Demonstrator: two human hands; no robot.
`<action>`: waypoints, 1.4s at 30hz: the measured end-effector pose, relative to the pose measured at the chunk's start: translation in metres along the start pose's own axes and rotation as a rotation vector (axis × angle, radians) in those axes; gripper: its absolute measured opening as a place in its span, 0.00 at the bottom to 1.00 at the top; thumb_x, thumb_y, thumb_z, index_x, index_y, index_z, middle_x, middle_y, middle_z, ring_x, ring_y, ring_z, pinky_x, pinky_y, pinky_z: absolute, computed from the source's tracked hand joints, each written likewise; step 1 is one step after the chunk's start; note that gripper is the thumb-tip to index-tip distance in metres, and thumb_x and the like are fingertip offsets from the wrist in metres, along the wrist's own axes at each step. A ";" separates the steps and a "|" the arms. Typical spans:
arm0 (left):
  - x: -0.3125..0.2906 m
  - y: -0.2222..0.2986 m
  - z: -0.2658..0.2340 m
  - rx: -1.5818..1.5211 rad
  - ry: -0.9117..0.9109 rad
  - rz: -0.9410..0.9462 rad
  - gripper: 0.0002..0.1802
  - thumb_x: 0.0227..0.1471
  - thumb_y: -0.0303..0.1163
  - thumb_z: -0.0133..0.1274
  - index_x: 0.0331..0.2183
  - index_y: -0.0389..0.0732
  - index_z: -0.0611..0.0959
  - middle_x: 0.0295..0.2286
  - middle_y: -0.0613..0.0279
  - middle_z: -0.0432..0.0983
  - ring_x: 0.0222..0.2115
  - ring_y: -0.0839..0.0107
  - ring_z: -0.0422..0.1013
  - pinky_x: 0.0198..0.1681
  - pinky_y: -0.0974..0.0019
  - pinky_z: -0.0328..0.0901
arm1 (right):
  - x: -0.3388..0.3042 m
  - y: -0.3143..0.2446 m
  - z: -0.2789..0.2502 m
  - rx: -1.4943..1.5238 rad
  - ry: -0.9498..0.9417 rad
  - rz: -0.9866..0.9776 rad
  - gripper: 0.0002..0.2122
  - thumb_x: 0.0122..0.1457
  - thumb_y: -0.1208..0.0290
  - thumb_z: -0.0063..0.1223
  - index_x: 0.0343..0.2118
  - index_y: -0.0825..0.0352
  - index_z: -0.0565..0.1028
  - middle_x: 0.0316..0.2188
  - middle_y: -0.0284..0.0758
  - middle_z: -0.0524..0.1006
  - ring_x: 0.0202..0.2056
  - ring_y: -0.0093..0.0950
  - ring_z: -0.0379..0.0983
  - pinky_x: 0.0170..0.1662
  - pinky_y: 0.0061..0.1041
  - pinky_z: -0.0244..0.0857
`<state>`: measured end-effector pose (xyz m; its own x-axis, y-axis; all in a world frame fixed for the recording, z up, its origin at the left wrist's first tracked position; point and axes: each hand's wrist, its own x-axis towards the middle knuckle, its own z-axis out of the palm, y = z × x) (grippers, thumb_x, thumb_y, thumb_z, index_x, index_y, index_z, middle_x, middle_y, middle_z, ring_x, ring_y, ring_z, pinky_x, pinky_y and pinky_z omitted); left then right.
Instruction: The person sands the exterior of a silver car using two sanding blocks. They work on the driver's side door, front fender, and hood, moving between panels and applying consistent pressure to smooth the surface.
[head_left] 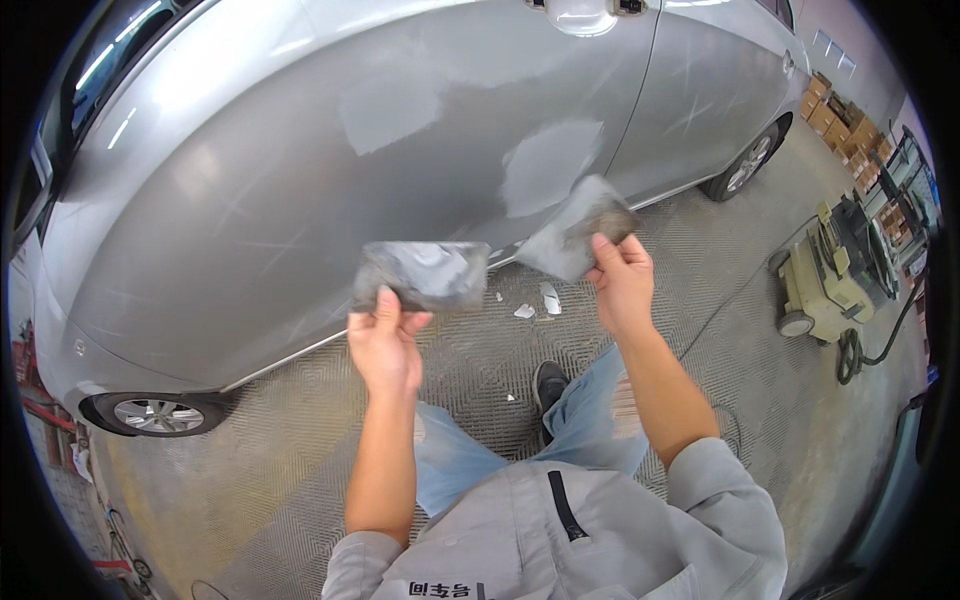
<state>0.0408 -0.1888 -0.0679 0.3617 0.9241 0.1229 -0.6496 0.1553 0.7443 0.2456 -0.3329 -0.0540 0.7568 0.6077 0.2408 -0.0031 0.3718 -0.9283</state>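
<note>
My left hand is closed on a flat, rectangular putty spreader, its thumb on the near edge. Pale grey putty lies on that plate. To the right, my right hand pinches a second flat spreader, tilted and smeared by motion, with a brownish dark area near the fingers. Both plates are held in front of a silver car door. Two light grey filler patches show on the door, an upper patch and a lower patch just beyond the right spreader. Whether either plate touches the door I cannot tell.
White flakes lie on the ribbed floor mat between my arms. A beige wheeled machine with a hose stands at the right. Cardboard boxes are stacked farther back. The car's wheels are at left and far right.
</note>
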 end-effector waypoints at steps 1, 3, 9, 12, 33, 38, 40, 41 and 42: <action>-0.009 -0.007 0.003 0.006 -0.004 -0.065 0.10 0.54 0.27 0.48 0.39 0.35 0.74 0.33 0.57 0.75 0.27 0.71 0.74 0.25 0.71 0.74 | 0.000 0.003 0.001 0.420 0.068 0.020 0.05 0.58 0.74 0.48 0.36 0.66 0.72 0.33 0.33 0.77 0.34 0.25 0.75 0.34 0.27 0.71; -0.028 -0.024 0.012 -0.027 -0.019 -0.201 0.10 0.54 0.27 0.48 0.39 0.36 0.75 0.33 0.58 0.75 0.28 0.71 0.75 0.25 0.71 0.74 | -0.003 0.009 0.004 0.519 0.063 0.063 0.07 0.58 0.74 0.47 0.40 0.65 0.70 0.37 0.33 0.76 0.37 0.27 0.75 0.37 0.28 0.71; -0.034 -0.035 0.025 -0.112 -0.025 -0.250 0.10 0.53 0.27 0.49 0.39 0.38 0.75 0.32 0.59 0.76 0.27 0.72 0.75 0.24 0.71 0.74 | -0.016 0.015 0.005 0.529 -0.121 -0.027 0.08 0.58 0.75 0.48 0.40 0.67 0.69 0.38 0.35 0.75 0.37 0.28 0.74 0.38 0.29 0.72; -0.017 -0.012 0.017 -0.137 0.039 -0.162 0.08 0.54 0.28 0.48 0.37 0.37 0.76 0.32 0.58 0.76 0.25 0.73 0.75 0.23 0.71 0.74 | -0.013 0.014 0.001 0.399 -0.159 -0.121 0.07 0.57 0.76 0.48 0.39 0.68 0.70 0.37 0.36 0.76 0.36 0.28 0.75 0.37 0.28 0.73; -0.005 -0.026 -0.042 0.134 -0.608 0.008 0.08 0.50 0.22 0.51 0.35 0.33 0.75 0.32 0.55 0.76 0.31 0.67 0.74 0.37 0.62 0.72 | 0.002 0.021 0.006 -0.053 -0.199 0.508 0.06 0.58 0.75 0.44 0.37 0.68 0.69 0.30 0.31 0.75 0.29 0.19 0.72 0.31 0.18 0.67; -0.014 -0.058 -0.049 -0.344 -0.495 -0.464 0.13 0.49 0.36 0.55 0.34 0.37 0.75 0.29 0.60 0.76 0.29 0.70 0.74 0.32 0.66 0.71 | 0.006 0.039 0.027 0.152 -0.258 0.469 0.12 0.58 0.75 0.45 0.45 0.69 0.69 0.35 0.32 0.75 0.35 0.21 0.72 0.40 0.23 0.66; -0.017 -0.079 -0.054 -0.382 -0.597 -0.654 0.13 0.48 0.37 0.56 0.34 0.41 0.76 0.28 0.64 0.75 0.28 0.73 0.73 0.33 0.68 0.69 | 0.000 0.058 0.045 0.163 -0.421 0.487 0.13 0.59 0.75 0.44 0.47 0.69 0.68 0.37 0.32 0.75 0.39 0.21 0.70 0.44 0.23 0.64; -0.021 -0.088 -0.058 -0.356 -0.540 -0.690 0.13 0.48 0.36 0.56 0.35 0.41 0.76 0.29 0.63 0.76 0.29 0.73 0.73 0.33 0.69 0.69 | -0.004 0.067 0.053 0.110 -0.418 0.481 0.13 0.59 0.75 0.44 0.46 0.69 0.69 0.37 0.32 0.74 0.38 0.21 0.69 0.44 0.22 0.64; -0.022 -0.097 -0.062 -0.353 -0.533 -0.721 0.12 0.48 0.34 0.56 0.35 0.40 0.77 0.30 0.63 0.76 0.29 0.73 0.74 0.33 0.69 0.69 | -0.007 0.075 0.059 0.058 -0.412 0.506 0.12 0.59 0.75 0.43 0.46 0.70 0.69 0.37 0.31 0.74 0.38 0.20 0.69 0.44 0.22 0.63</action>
<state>0.0545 -0.2027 -0.1838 0.9524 0.2990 0.0594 -0.2842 0.8003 0.5280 0.2014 -0.2684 -0.1086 0.3399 0.9325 -0.1224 -0.3376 -0.0005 -0.9413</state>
